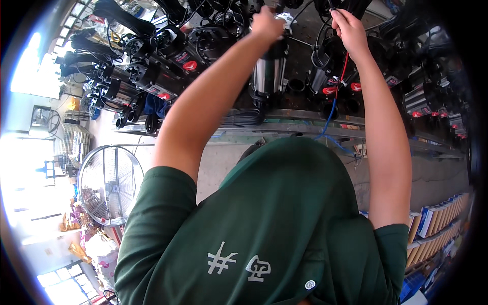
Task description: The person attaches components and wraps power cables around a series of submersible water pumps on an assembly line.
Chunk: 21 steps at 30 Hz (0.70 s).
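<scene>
step: likely wiring work | right hand (351, 33): pinching black lead (331, 10) | left hand (267, 24): blurred, can't tell grip | next: likely needs steady pinch

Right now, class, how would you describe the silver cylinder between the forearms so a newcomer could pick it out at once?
Start at the dark workbench across the top of the view. Near its middle, pictured just below the left hand, stands a shiny silver cylinder. Unlike the red-marked pumps on either side, its visible side shows no red mark.
</scene>
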### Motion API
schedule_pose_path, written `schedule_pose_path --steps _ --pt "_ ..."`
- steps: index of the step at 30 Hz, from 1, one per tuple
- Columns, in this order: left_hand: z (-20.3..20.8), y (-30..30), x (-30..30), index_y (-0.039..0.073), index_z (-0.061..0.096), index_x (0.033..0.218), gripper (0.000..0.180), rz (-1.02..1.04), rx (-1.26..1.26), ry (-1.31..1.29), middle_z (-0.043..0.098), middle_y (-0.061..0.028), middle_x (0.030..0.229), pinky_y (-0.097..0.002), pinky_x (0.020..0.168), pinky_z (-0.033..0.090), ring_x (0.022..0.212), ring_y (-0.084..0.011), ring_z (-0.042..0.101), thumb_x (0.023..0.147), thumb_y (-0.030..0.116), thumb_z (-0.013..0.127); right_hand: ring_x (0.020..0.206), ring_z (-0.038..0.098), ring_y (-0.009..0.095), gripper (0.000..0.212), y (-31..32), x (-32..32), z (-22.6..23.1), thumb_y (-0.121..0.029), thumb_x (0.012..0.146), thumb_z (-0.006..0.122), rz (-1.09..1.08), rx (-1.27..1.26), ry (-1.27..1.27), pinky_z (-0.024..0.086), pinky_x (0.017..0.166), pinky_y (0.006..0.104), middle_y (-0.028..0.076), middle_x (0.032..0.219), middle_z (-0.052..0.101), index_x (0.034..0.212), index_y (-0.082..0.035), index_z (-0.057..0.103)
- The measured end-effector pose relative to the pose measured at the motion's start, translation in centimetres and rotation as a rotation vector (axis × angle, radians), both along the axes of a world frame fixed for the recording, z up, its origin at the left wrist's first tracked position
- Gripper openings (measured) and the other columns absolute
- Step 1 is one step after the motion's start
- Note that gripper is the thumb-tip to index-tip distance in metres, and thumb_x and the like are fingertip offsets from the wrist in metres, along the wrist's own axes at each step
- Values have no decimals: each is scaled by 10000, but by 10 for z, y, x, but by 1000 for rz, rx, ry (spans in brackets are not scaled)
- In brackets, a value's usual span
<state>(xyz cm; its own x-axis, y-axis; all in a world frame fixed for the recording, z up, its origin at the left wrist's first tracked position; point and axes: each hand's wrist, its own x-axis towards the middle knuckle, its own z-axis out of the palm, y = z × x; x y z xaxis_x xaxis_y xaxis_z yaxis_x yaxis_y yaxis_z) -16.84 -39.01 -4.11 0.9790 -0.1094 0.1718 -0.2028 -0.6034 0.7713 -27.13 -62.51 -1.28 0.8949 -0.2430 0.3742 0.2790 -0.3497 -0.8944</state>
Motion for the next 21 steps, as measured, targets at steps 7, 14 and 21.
schedule_pose_path --steps 7,14,21 --pt "9 21 -161 100 508 1446 516 -394 -27 -287 665 -249 1179 -478 880 545 1047 -386 680 951 157 646 650 463 29 268 3 -12 8 -319 1057 593 54 31 -25 377 586 209 -61 761 545 1054 -78 710" --pt "61 92 -106 100 616 1350 380 -607 635 -324 708 -161 1180 -433 901 539 1074 -359 677 974 123 562 643 440 12 267 -2 -14 7 -320 1049 606 22 4 -17 375 591 193 -68 759 545 1001 -77 706" --pt "16 62 -35 70 750 925 331 -151 450 -461 719 -126 961 -494 907 460 1008 -391 633 934 369 610 662 656 180 303 3 -14 15 -290 1020 621 -109 -139 -80 506 640 345 79 736 687 926 -10 688"
